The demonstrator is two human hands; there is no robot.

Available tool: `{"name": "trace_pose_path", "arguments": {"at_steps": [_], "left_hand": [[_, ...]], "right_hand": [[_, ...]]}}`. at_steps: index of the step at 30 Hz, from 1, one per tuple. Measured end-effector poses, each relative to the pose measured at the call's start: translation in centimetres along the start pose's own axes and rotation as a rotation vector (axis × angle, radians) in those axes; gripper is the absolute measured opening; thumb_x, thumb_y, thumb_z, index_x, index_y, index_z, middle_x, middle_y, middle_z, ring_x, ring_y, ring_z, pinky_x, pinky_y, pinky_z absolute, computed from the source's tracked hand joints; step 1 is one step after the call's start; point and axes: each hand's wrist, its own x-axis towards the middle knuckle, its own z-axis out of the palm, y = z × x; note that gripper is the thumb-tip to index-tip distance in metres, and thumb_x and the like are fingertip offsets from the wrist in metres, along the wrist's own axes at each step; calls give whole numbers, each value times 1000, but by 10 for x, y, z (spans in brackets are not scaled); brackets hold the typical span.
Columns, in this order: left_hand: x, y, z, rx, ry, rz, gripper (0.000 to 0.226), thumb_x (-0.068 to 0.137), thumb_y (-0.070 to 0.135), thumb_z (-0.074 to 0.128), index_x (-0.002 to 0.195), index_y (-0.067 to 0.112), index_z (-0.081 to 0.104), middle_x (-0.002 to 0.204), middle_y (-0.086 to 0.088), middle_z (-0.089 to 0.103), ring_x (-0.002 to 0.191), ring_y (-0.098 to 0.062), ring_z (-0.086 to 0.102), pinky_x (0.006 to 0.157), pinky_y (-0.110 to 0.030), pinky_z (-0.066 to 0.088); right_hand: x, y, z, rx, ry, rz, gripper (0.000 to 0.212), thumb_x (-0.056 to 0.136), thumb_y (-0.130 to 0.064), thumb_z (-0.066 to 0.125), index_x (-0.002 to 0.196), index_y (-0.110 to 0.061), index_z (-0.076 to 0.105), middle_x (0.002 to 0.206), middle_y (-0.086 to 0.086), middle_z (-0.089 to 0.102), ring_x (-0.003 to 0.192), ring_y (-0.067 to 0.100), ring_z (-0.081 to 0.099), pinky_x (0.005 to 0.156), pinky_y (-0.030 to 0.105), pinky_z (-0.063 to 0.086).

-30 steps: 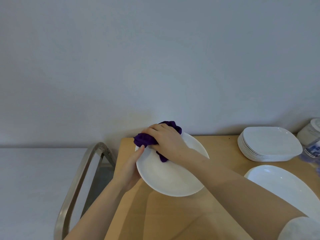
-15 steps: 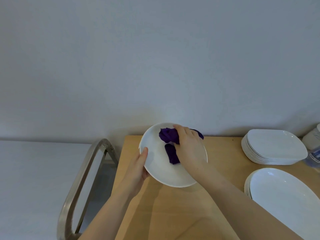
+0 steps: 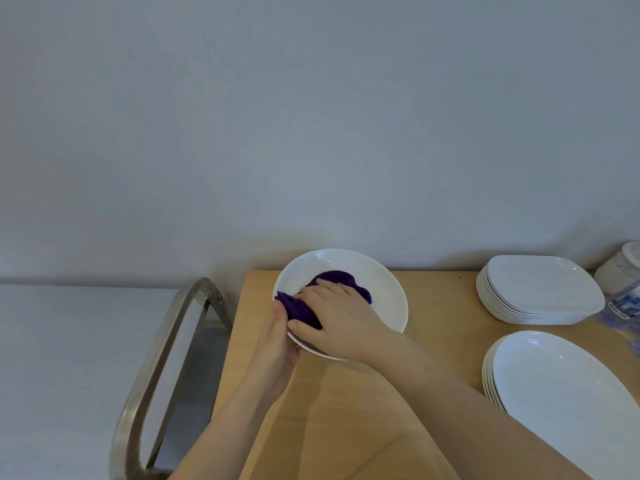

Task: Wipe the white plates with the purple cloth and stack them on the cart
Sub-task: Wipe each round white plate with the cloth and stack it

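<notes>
plate stacks (image 3: 540, 292) (image 3: 568, 393) right | cart handle (image 3: 162, 368) left | jar (image 3: 620, 271) corner

Your light wooden table (image 3: 433, 306) stands against a pale wall. Near its far right edge sits a stack of squarish white plates (image 3: 540, 289); closer to you, a stack of oval white plates (image 3: 568, 393) lies apart from it. At the far right corner stand a white lidded container (image 3: 623, 268) and a blurred blue-labelled item (image 3: 627, 303).
</notes>
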Motion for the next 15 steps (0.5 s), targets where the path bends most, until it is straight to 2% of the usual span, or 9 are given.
{"name": "trace_pose_path", "arguments": {"at_steps": [3,7,8,10,12,13,15], "left_hand": [[0,-1,-8,-40,46,17,61,96,56,25,139,19,45,130,-11,61,123,-27,57,109,-58,36],[-1,5,-17,-22,51,74,52,96,51,34,139,23,44,130,-9,62,119,-30,59,102,-56,43],[-2,6,-19,-10,43,84,50,98,50,37,138,23,45,130,-8,62,119,-30,59,101,-56,45],[-3,7,-23,2,37,97,49,97,49,44,139,22,46,131,-8,61,120,-31,58,98,-57,47],[-4,7,-25,7,27,104,53,92,46,48,139,22,46,131,-7,61,119,-30,59,96,-57,49],[-4,8,-25,3,25,103,53,90,44,49,139,22,46,131,-6,61,118,-29,60,95,-57,50],[-3,8,-27,-18,25,96,54,88,42,51,137,21,48,130,-7,62,117,-28,60,94,-56,50]], "right_hand": [[-8,3,-1,-4,-27,2,52,88,-59,20,91,-26,61,100,-16,60,106,8,46,94,33,37],[-24,18,-3,-35,-34,-11,31,90,-43,41,102,-29,66,124,-21,57,131,7,32,107,34,21],[-29,22,-5,-64,-10,-18,31,87,-41,43,102,-30,68,128,-21,56,133,10,32,108,35,21],[-32,30,-6,-132,71,-29,33,78,-39,44,94,-31,71,124,-14,61,126,19,45,104,39,34],[-32,37,-10,-195,151,11,23,70,-34,59,88,-28,72,120,-2,64,114,26,55,98,42,45],[-30,41,-11,-242,194,35,26,65,-30,69,90,-26,72,120,3,63,113,29,56,97,45,47],[-27,45,-17,-279,193,117,51,61,-30,79,110,-24,68,131,10,56,122,33,50,101,50,44]]}}
